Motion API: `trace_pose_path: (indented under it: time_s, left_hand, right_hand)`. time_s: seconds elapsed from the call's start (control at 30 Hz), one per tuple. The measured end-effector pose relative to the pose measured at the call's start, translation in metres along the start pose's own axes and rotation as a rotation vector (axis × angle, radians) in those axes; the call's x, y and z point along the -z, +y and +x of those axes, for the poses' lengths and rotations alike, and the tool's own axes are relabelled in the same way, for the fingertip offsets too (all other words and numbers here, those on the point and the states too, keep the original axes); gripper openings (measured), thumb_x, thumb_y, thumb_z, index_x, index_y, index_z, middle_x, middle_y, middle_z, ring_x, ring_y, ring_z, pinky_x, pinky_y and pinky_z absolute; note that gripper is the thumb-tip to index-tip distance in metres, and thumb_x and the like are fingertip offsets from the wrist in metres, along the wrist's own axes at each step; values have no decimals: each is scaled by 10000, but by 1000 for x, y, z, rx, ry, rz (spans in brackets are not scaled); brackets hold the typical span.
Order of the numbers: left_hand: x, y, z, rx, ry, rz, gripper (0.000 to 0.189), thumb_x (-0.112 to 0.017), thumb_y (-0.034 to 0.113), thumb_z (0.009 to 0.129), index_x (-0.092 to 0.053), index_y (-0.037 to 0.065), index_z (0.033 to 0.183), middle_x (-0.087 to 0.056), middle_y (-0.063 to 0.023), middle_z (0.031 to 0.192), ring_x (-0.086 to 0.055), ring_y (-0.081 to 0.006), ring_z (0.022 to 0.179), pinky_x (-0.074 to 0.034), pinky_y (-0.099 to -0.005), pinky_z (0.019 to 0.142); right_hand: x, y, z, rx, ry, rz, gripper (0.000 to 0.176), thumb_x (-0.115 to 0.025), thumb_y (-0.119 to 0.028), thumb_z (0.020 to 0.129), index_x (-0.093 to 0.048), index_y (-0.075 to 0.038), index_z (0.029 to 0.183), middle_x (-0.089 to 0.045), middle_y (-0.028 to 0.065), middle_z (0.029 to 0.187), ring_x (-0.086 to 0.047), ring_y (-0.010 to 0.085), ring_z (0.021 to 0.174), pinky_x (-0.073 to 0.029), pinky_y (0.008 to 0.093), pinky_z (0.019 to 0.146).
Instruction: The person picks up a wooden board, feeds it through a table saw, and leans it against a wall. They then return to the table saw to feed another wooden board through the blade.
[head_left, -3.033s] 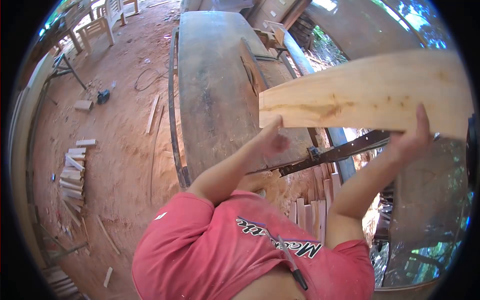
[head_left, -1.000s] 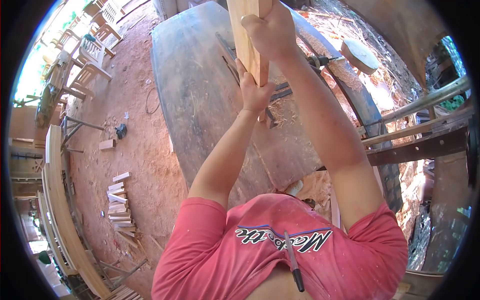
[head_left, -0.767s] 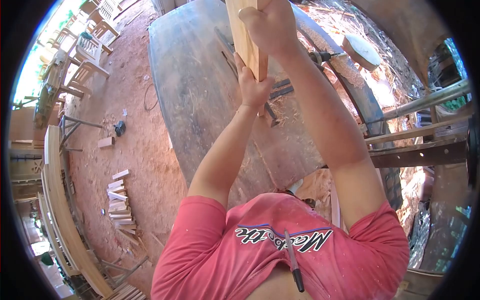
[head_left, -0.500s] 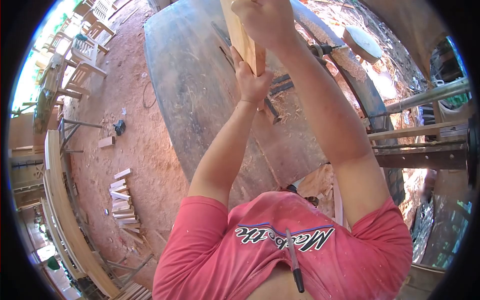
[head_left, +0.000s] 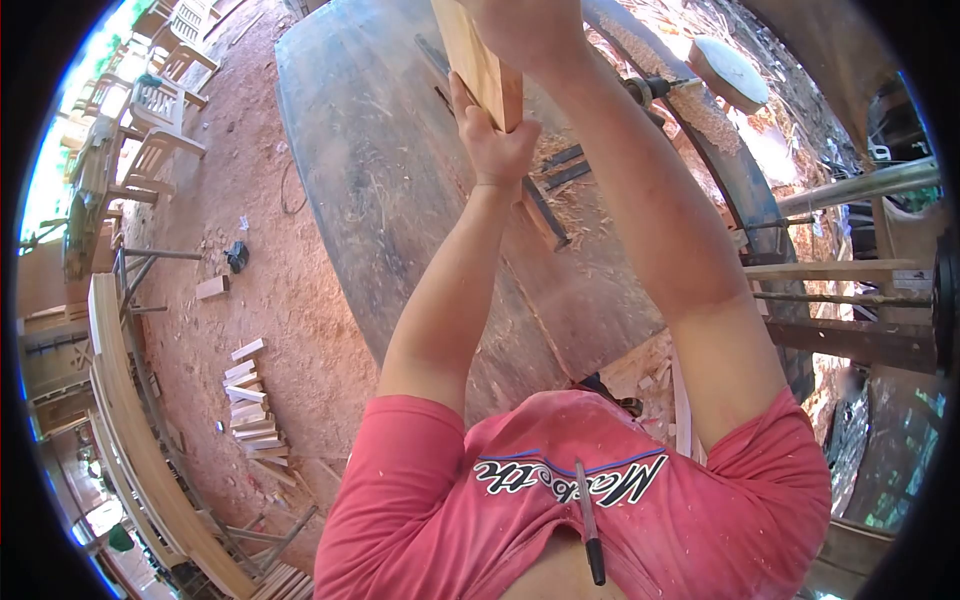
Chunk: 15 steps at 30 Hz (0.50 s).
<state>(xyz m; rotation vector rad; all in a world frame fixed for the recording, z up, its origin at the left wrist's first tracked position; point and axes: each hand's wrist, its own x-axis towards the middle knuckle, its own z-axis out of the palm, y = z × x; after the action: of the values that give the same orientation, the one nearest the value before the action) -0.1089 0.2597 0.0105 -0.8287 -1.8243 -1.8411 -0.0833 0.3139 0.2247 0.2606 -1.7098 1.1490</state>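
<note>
The board point(head_left: 484, 72) is over the table point(head_left: 350, 160), its near end in the left hand point(head_left: 498, 150), whose fingers lie along one side with the palm behind the end, probably to steady it and keep it straight. The right hand point(head_left: 530, 32) is farther up the board, seemingly bearing on it from above, though the top edge of the view cuts it off and I can't tell how tightly its fingers close.

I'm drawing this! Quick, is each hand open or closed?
Left hand: holding the wooden board at one end.
Right hand: over the board, partly cut off; grip unclear.
</note>
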Motion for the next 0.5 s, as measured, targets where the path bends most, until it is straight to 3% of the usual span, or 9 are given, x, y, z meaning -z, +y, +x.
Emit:
trace_pose_path:
  time_s: [0.07, 0.5]
  left_hand:
    - [0, 1, 4, 81, 13, -54, 650, -703, 130, 608, -503, -207, 1126, -309, -368, 1525, -377, -507, 1383, -364, -434, 1115]
    - [-1, -14, 22, 108, 19, -57, 678, -722, 149, 601, -505, -197, 1142, -330, -353, 1513, -399, -496, 1366, -364, -445, 1116]
  right_hand:
    - [-2, 6, 1, 4, 1, 17, 494, -484, 8, 754, -578, 43, 1237, -669, 218, 997, -669, 297, 981, -509, 360, 872]
    - [-14, 21, 12, -84, 11, 30, 524, -499, 27, 753, -584, 31, 1270, -688, 193, 1066, -662, 271, 1034, -493, 344, 912]
